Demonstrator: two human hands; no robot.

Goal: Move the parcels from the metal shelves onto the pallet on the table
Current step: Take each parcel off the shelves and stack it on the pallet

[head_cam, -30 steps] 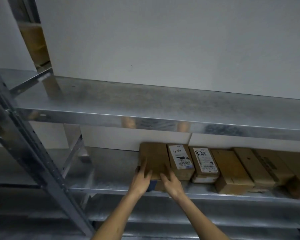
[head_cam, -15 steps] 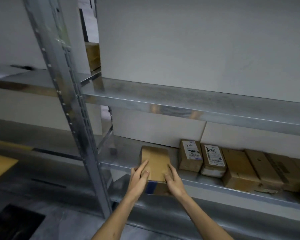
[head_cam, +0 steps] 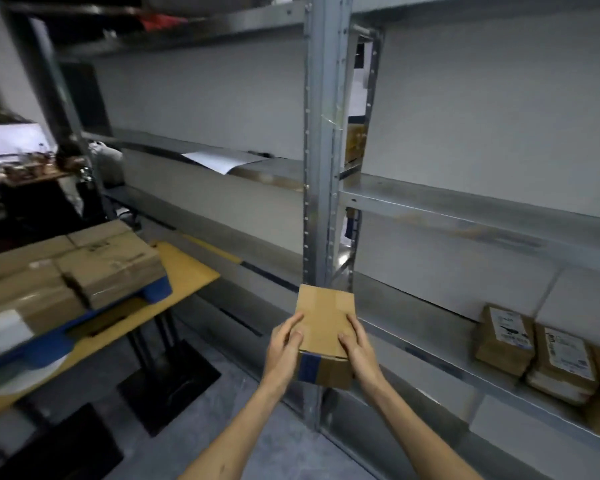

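Observation:
A small brown cardboard parcel (head_cam: 324,322) with blue tape on its near end hangs in the air in front of the shelf upright. My left hand (head_cam: 284,348) grips its left side and my right hand (head_cam: 359,348) grips its right side. At the left a blue pallet (head_cam: 125,303) lies on a yellow-topped table (head_cam: 187,271) and carries several brown boxes (head_cam: 108,268). More parcels (head_cam: 506,334) with white labels remain on the lower metal shelf (head_cam: 430,344) at the right.
A grey metal upright (head_cam: 321,168) stands just behind the held parcel. The table has black legs and a black base plate (head_cam: 167,389) on the grey floor. A white sheet (head_cam: 222,160) lies on the middle shelf. A cluttered desk (head_cam: 25,168) stands at the far left.
Both hands have pulled the parcel off the lower shelf and carried it left, clear of the shelf. My view has swung left, bringing the table and pallet into sight.

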